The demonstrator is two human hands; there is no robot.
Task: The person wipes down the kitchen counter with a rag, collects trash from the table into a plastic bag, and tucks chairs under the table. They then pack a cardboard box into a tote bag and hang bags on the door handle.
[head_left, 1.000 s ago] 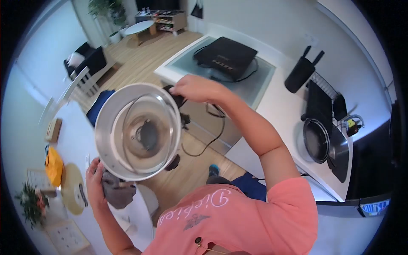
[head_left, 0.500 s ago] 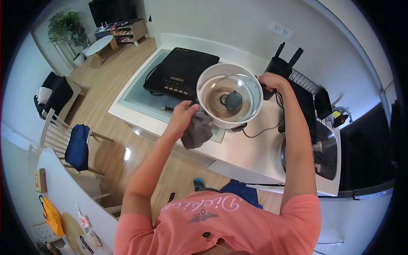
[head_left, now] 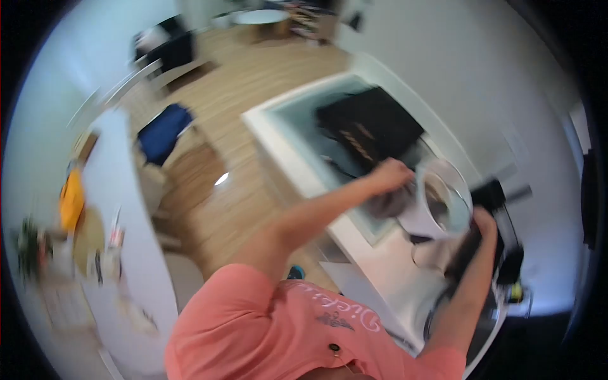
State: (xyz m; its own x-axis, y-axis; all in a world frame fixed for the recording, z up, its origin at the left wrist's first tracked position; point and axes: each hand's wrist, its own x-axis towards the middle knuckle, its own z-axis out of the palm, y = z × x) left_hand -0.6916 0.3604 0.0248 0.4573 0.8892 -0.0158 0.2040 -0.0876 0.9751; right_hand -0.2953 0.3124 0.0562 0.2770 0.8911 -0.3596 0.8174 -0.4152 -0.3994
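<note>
The left hand (head_left: 392, 174) has its fingers closed on a gray cloth (head_left: 386, 204) bunched against the side of the white pot (head_left: 415, 217); the right hand (head_left: 486, 221) is at the pot's opposite side, but blur and overlap leave me unable to tell how its fingers grip. The pot is above the desk (head_left: 304, 168), looking tilted with its mouth toward the wearer; whether its base touches cannot be made out. A curved rim (head_left: 467, 201) shows in the mouth, and if that part is loose, more tilt could make it slide or tip out. The cloth might slip along the wall and let that side drop, or bare the fingers if the metal is hot. Close beneath, a thin cord (head_left: 415, 256) could snag the base, and the black holder (head_left: 487, 193) near the right hand could be knocked. Farther along stands a black cooker (head_left: 370, 123) on a glassy panel (head_left: 291, 113). Beyond lie the wood floor (head_left: 253, 79), a chair with a navy cloth (head_left: 164, 133), a second white desk (head_left: 136, 221) bearing an orange bag (head_left: 72, 201), and a dark armchair (head_left: 176, 50).
</note>
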